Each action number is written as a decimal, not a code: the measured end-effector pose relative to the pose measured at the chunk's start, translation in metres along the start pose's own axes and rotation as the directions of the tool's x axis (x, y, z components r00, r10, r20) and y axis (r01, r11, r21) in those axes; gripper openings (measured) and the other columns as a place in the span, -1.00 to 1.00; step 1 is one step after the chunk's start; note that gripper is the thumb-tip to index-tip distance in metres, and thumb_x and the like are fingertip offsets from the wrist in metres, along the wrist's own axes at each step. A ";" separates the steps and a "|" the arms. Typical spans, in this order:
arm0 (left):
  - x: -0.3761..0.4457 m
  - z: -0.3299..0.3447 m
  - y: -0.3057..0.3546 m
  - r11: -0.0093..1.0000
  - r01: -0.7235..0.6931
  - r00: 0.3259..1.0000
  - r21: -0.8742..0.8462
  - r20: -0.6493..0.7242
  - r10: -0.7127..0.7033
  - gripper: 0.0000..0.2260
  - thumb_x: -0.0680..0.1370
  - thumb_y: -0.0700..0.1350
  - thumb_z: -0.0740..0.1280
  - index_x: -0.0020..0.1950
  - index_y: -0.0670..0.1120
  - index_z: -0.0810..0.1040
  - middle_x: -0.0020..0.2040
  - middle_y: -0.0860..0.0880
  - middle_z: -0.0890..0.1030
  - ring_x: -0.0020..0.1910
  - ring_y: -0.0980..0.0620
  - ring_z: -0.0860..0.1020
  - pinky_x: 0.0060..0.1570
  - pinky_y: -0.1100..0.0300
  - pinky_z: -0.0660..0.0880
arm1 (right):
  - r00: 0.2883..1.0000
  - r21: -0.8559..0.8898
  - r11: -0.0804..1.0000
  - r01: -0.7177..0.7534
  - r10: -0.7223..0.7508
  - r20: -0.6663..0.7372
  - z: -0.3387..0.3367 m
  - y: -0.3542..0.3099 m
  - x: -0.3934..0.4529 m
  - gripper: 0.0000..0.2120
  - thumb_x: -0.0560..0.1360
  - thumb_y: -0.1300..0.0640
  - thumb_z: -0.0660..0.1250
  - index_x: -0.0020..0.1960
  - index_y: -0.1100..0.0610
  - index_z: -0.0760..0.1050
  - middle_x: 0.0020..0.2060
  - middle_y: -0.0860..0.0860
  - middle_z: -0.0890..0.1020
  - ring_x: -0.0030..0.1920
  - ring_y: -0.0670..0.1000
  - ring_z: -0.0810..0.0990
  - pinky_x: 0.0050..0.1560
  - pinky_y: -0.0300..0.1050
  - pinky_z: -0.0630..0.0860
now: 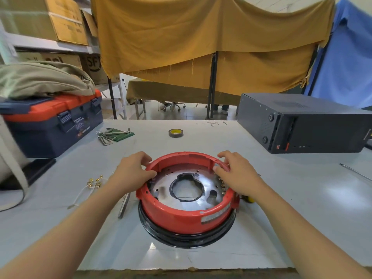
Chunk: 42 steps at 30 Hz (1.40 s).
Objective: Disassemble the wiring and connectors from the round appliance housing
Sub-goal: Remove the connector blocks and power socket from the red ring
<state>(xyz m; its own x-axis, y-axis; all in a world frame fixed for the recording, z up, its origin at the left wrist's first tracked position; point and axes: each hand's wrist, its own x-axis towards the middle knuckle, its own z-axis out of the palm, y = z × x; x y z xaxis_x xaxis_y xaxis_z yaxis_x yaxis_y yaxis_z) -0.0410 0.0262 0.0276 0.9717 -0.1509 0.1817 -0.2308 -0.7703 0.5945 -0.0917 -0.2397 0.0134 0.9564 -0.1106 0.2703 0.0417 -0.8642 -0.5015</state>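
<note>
A round red housing [181,218] with a black base ring stands on the grey table, open side up. Inside lies a shiny metal plate [201,184] with a large centre hole and a row of brass terminals [222,185] at its right. My left hand [132,170] grips the housing's left rim, thumb inside and fingers outside. My right hand [237,174] grips the right rim the same way, just above the terminals. A loose white wire bundle with brass connectors [93,183] lies on the table left of the housing.
A metal tool [123,206] lies beside the housing's left. A hex key set [112,134] and tape roll [176,133] sit farther back. A red-and-blue toolbox [54,121] stands at left, a black computer case [302,121] at right, a thin rod [356,172] near the right edge.
</note>
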 end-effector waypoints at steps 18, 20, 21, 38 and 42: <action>0.041 0.029 0.022 0.933 -0.269 0.919 -0.239 0.225 0.323 -0.52 0.47 -0.02 0.43 0.33 0.12 0.34 0.14 0.10 0.56 0.05 0.17 0.56 0.02 0.41 0.44 | 0.923 -0.023 0.955 0.295 -0.279 0.265 0.000 -0.024 0.038 -0.46 0.50 -0.04 0.37 0.44 -0.08 0.29 0.42 -0.13 0.36 0.40 -0.07 0.29 0.33 -0.24 0.15; 0.040 0.021 0.016 0.952 -0.263 0.918 -0.156 0.264 0.296 -0.56 0.42 0.06 0.46 0.24 0.10 0.40 0.13 0.14 0.52 0.04 0.14 0.54 0.02 0.32 0.47 | 0.896 -0.038 0.938 0.344 -0.316 0.314 0.004 -0.027 0.044 -0.42 0.51 -0.01 0.36 0.47 -0.08 0.24 0.44 -0.12 0.34 0.40 -0.07 0.27 0.29 -0.28 0.15; 0.040 0.015 0.011 0.962 -0.250 0.916 -0.106 0.295 0.270 -0.59 0.39 0.06 0.48 0.17 0.10 0.43 0.10 0.14 0.53 0.03 0.12 0.55 0.03 0.26 0.49 | 0.880 -0.043 0.929 0.368 -0.333 0.340 0.006 -0.029 0.045 -0.40 0.52 0.00 0.36 0.49 -0.08 0.22 0.44 -0.12 0.33 0.40 -0.07 0.27 0.30 -0.27 0.15; 0.056 0.031 0.025 0.944 -0.329 0.928 -0.008 0.181 0.325 -0.82 0.44 -0.20 0.43 0.01 -0.03 0.64 -0.16 0.10 0.59 -0.16 0.11 0.57 -0.16 0.40 0.36 | 0.922 -0.294 0.898 0.327 -0.235 0.309 0.008 -0.047 0.057 -0.68 0.48 -0.09 0.35 0.05 0.09 0.35 -0.01 0.01 0.48 0.01 0.07 0.47 -0.02 0.00 0.45; 0.059 0.037 0.027 0.949 -0.305 0.934 -0.077 0.169 0.314 -0.82 0.44 -0.21 0.43 0.02 -0.03 0.65 -0.17 0.10 0.60 -0.15 0.14 0.57 -0.16 0.43 0.38 | 0.903 -0.154 0.939 0.308 -0.237 0.360 0.016 -0.050 0.066 -0.65 0.47 -0.05 0.39 0.16 0.10 0.47 0.09 0.04 0.55 0.09 0.06 0.50 0.11 -0.02 0.45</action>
<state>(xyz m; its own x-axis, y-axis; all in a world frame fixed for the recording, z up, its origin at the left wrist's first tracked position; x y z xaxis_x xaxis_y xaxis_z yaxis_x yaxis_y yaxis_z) 0.0121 -0.0267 0.0258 0.8437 -0.4878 0.2242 -0.5197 -0.6373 0.5689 -0.0259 -0.1962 0.0436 0.9572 0.2814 0.0672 0.2891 -0.9211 -0.2606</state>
